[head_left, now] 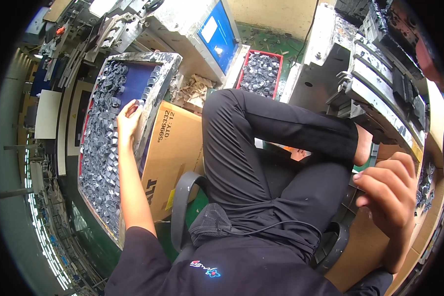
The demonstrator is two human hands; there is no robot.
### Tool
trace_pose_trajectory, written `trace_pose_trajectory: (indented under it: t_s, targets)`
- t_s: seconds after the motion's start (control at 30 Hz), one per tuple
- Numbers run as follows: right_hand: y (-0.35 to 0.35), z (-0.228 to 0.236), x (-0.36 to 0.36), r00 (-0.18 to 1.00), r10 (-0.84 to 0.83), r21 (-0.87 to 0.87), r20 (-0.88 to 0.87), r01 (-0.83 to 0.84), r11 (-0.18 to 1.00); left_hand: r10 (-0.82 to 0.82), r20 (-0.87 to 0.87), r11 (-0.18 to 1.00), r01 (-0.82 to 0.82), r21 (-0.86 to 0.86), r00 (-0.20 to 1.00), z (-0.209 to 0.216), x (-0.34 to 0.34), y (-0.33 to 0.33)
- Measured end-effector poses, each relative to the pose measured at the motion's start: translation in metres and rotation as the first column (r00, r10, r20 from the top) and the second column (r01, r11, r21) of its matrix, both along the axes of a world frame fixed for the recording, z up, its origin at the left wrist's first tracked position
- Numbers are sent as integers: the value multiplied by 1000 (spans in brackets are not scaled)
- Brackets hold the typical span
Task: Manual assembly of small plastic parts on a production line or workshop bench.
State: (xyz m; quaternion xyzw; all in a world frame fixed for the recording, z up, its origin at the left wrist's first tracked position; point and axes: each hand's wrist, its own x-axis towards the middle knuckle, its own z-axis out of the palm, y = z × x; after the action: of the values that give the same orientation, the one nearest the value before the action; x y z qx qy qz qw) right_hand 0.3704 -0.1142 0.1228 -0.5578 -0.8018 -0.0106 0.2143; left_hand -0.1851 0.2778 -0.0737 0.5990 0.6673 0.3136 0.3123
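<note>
My left hand [129, 118] reaches over a large shallow tray [168, 61] on the left. Its thumb and fingers close at the tips on a small grey curved part [141, 102], mostly covered by the fingers. Many similar dark grey curved parts [101, 143] lie heaped along the tray, and a short row of them [153, 79] stands along its right side on a blue surface. My right hand [390, 191] is raised at the right, above a cardboard surface. Its fingers are loosely bent, with the thumb apart from them, and nothing shows between them.
A cardboard box [170, 148] stands between the tray and my bent leg [231, 143]. Ahead, a red bin [282, 69] holds more grey parts. Metal machinery [325, 74] rises at the right, and a white cabinet with a blue panel [217, 37] stands ahead.
</note>
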Motion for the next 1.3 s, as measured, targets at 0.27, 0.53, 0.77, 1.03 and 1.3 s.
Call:
trace_pose_trajectory:
  t_s: [0.27,0.53,0.77,1.03,1.3]
  targets:
    - [-47,44,56,980,-192,229,57,175,958,-53,166,952,100,-288,985,-6,-41,35]
    - [-104,26,145,786,-540,247,-301,612,752,-89,127,933,127,-337,988,-9,-55,59]
    - [-144,-19,214,572,-819,120,-51,818,563,-47,85,958,69,-278,995,-3,-44,57]
    - [-180,-70,258,471,-789,130,395,821,555,-86,-428,993,111,35,900,45,-1,56]
    - [-137,-50,226,594,-804,337,28,751,567,-597,-217,678,631,378,772,151,241,-59]
